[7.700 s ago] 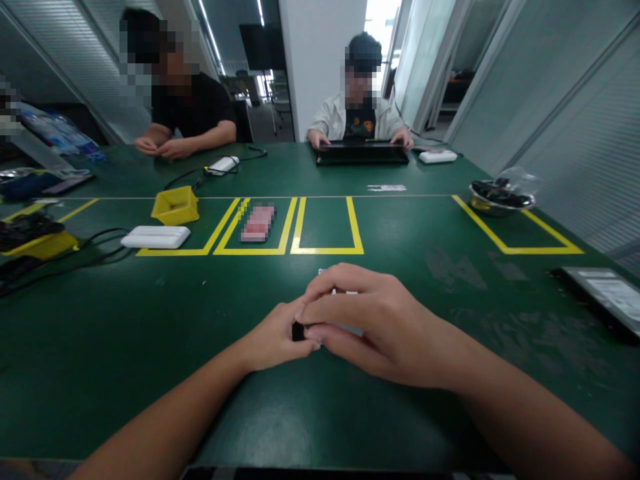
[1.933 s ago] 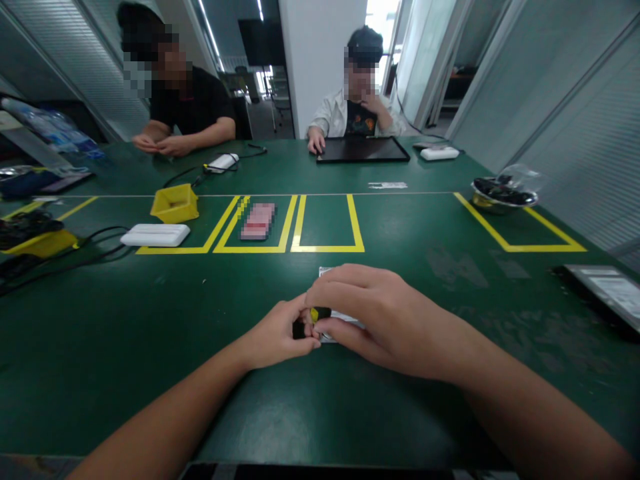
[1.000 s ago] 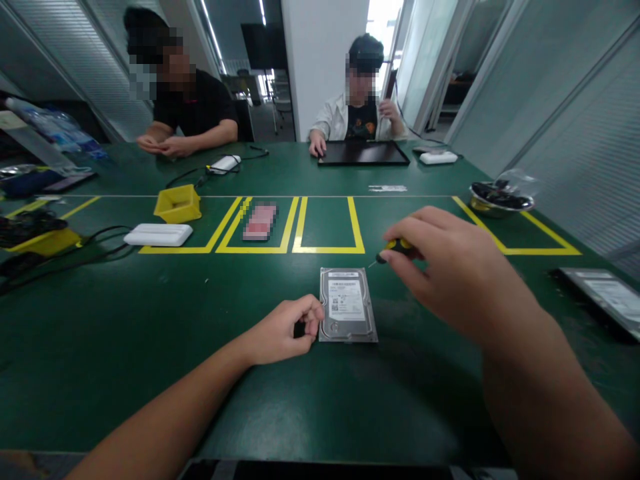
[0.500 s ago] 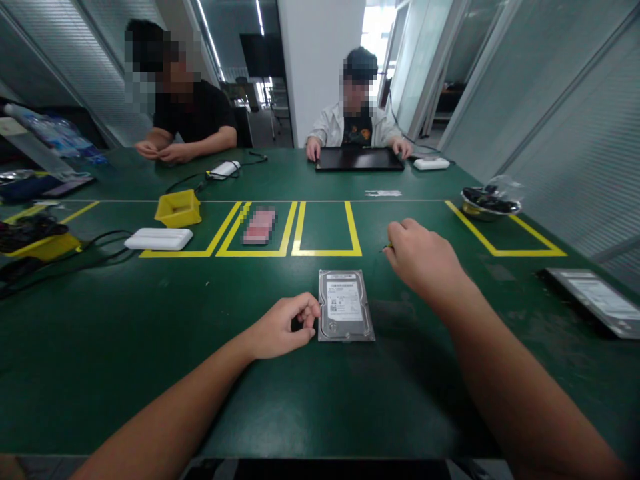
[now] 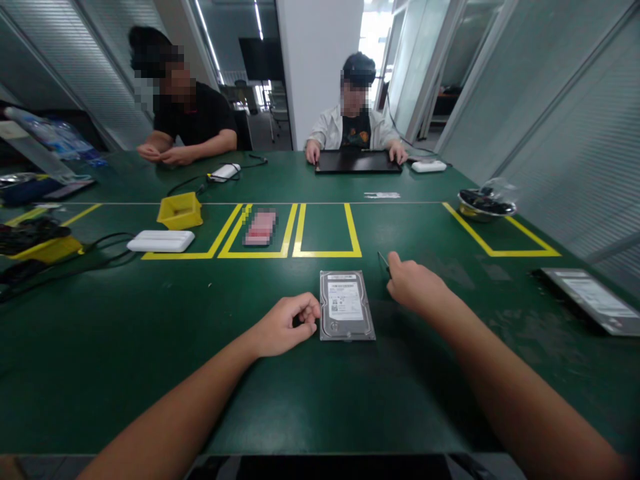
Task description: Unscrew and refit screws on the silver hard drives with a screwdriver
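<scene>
A silver hard drive (image 5: 345, 303) lies flat on the green table, its white label facing up. Against its left edge rest the loosely curled fingers of my left hand (image 5: 290, 323), with a gap between thumb and fingers; they grip nothing. To the right of the drive, my right hand (image 5: 415, 283) is closed around a thin metal-shafted tool (image 5: 383, 259) that looks like a screwdriver. Its shaft points up and left, apart from the drive, and the handle is hidden in my fist.
A second drive (image 5: 593, 300) lies at the far right, near a metal bowl (image 5: 485, 212) of dark parts. Yellow tape (image 5: 325, 254) marks areas beyond my hands. A yellow bin (image 5: 180, 212) and white power bank-like box (image 5: 161, 241) stand left. Two people sit opposite, one holding a dark panel (image 5: 357, 162).
My right hand has moved down and turned, so more of the tool's shaft shows. The left hand and the hard drive have stayed put.
</scene>
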### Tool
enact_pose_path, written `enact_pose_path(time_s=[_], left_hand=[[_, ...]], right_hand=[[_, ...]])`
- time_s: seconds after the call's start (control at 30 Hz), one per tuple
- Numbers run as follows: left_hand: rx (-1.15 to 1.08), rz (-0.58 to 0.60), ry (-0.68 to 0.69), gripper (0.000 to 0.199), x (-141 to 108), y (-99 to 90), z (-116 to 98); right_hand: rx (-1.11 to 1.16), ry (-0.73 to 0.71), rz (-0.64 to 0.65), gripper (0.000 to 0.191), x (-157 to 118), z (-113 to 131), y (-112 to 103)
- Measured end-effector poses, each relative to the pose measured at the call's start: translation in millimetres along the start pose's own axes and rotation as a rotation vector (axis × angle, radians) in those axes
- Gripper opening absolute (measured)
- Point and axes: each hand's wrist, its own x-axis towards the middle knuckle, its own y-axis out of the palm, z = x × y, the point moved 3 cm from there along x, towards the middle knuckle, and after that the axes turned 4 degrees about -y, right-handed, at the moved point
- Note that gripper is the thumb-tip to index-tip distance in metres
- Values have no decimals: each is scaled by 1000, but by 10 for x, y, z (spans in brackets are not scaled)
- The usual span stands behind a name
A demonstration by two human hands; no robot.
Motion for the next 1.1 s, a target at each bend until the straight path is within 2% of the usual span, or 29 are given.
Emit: enact_pose_path(time_s=[0.17, 0.4, 0.5, 0.67, 0.73, 0.83, 0.93, 1.1], left_hand=[[21, -16, 5, 7, -27, -30, -27], [131, -49, -2, 5, -12, -87, -24], [293, -83, 6, 10, 6, -124, -10], [759, -218, 2, 14, -5, -294, -49], [874, -329, -77, 16, -32, -435, -62], [981, -516, -275, 17, -106, -705, -45], [1041, -615, -514, 21, -207, -973, 44], [1113, -573, -834, 34, -376, -1271, 293]], right_hand=[[15, 22, 13, 28, -64, -72, 175], [42, 52, -118, 22, -91, -175, 316], [46, 70, -169, 20, -79, -233, 374], [38, 104, -181, 20, -40, -308, 411], [32, 114, -188, 21, -36, -327, 401], [18, 117, -203, 24, -41, -344, 383], [-14, 100, -222, 27, -48, -353, 376], [-14, 73, -220, 34, -64, -367, 383]])
